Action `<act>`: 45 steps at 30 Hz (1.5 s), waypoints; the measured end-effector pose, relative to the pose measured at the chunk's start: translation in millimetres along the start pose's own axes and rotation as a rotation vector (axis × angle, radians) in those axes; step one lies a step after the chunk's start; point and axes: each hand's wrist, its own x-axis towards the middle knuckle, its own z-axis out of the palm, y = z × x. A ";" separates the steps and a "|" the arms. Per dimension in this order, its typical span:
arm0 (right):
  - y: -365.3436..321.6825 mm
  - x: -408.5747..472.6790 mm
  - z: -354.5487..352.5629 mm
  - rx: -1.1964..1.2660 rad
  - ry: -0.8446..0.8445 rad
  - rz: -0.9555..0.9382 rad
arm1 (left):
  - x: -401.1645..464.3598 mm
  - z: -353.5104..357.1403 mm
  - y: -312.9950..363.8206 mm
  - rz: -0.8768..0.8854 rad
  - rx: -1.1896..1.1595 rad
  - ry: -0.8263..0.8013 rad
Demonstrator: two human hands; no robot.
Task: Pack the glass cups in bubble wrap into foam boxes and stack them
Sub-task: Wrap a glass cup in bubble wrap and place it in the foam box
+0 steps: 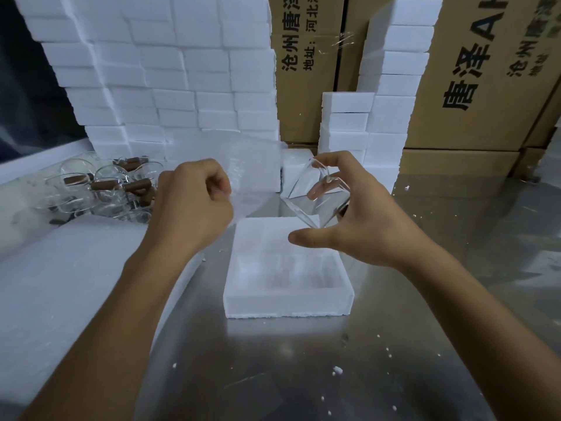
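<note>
A: What lies nearest?

B: The shiny grey metal counter, speckled with white foam crumbs. A broad white foam sheet covers its left side, under the left forearm.

A: And next?

B: An open, square white foam box sits on the counter in the middle, its hollow facing up. I can't tell whether anything lies inside.

A: What are the hands doing?

B: Both hover above the box's far edge. The right hand grips a clear glass cup, tilted on its side, with fingers curled over the top and thumb beneath. The left hand is fisted, its fingers pinching the near edge of a translucent sheet of bubble wrap that stands up just left of the cup. Whether wrap and cup touch, I can't say.

A: Anything beside them?

B: To the left, on the foam sheet, a cluster of clear glass cups with dark brown handles lies jumbled together.

A: And further back?

B: A tall wall of stacked white foam boxes rises behind the cups. At right, two shorter columns of white foam boxes stand near the right hand. Behind those are brown cardboard cartons printed with black characters, and a loose strip of clear tape curls off one.
</note>
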 end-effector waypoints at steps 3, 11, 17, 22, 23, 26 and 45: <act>0.0 0.4 -0.9 0.000 0.015 -0.003 | -2.9 5.5 3.1 -0.083 -0.055 -0.022; 2.4 1.0 -1.5 -0.010 0.023 -0.012 | -7.5 13.0 -6.9 -0.155 0.178 -0.339; 3.2 1.0 -1.1 0.009 -0.007 -0.004 | -8.3 18.5 -15.3 -0.215 0.225 -0.285; -2.8 -0.5 0.7 0.131 -0.048 0.076 | -9.2 17.1 -12.4 -0.232 0.216 -0.225; -3.9 -0.8 1.3 0.189 -0.047 0.104 | -9.7 16.6 -11.4 -0.222 0.211 -0.207; -6.0 -1.3 1.6 0.341 -0.026 0.191 | -12.0 14.2 -5.9 -0.209 0.248 -0.164; -15.2 -2.7 20.3 1.429 -0.346 0.579 | -17.7 29.7 8.3 0.026 0.022 -0.225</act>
